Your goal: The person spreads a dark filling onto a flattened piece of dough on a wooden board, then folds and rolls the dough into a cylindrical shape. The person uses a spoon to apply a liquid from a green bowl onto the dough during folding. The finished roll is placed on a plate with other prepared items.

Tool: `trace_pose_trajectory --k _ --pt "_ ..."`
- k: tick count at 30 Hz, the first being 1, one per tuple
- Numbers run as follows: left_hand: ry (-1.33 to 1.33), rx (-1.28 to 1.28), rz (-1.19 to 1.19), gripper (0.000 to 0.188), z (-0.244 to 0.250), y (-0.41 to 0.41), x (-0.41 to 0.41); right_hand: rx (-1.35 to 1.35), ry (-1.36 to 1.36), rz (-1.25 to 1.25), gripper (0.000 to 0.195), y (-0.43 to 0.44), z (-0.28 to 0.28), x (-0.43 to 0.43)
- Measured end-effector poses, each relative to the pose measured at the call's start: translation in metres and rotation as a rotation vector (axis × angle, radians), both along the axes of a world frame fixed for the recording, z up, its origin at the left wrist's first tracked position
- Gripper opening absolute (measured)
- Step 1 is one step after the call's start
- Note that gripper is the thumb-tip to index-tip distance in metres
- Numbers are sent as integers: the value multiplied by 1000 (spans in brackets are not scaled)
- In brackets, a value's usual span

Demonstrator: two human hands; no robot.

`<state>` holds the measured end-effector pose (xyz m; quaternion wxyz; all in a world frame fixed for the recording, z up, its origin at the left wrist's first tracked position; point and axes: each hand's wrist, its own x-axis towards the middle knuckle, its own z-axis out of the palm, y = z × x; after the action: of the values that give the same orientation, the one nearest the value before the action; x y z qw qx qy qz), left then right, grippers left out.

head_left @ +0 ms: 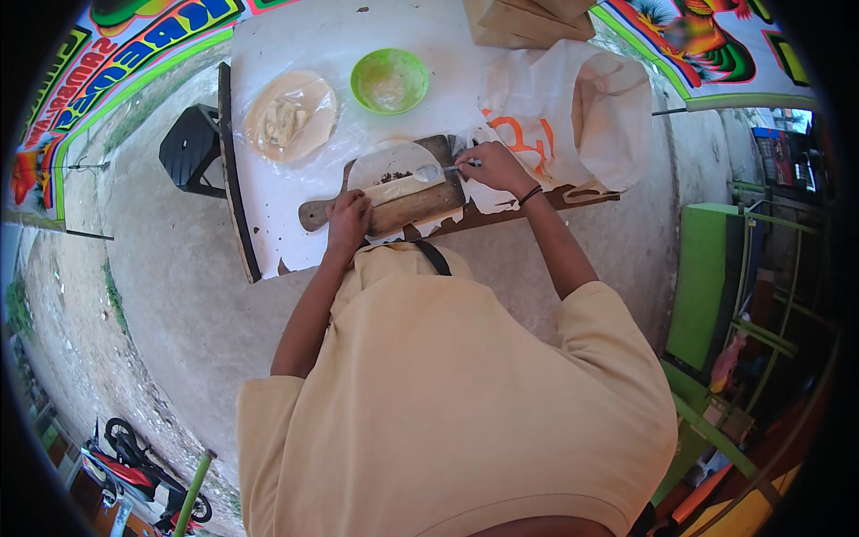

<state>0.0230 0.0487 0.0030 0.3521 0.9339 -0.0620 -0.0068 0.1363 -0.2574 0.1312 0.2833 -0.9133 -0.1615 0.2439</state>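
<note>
A wooden paddle board with a handle lies near the table's front edge. On it is a thin, round, pale wrapper sheet, its near edge folded over into a flat strip. Dark crumbly filling shows just beyond the fold. My left hand rests at the fold's left end, fingertips on it. My right hand grips the handle of a metal spoon, whose bowl lies over the right part of the sheet. Whether the spoon carries anything is unclear.
Beyond the board stands a green bowl with whitish paste in it. A plastic-covered plate at left holds pale pieces. A white bag and brown paper lie at right. A black stool stands left of the table.
</note>
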Motion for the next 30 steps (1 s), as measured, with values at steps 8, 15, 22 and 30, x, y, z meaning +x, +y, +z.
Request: trace_pose_trajectory --k 8,15,22,30 --pt "35 -8 20 17 4 -1 1 308 -285 -422 24 55 -3 71" --pt "22 -18 13 16 6 -3 3 164 -13 -700 27 84 -76 131" --pt "29 -33 25 15 2 0 2 99 3 -676 27 83 -68 117" --pt "11 -52 31 16 -1 0 6 261 31 -746 26 55 -53 102"
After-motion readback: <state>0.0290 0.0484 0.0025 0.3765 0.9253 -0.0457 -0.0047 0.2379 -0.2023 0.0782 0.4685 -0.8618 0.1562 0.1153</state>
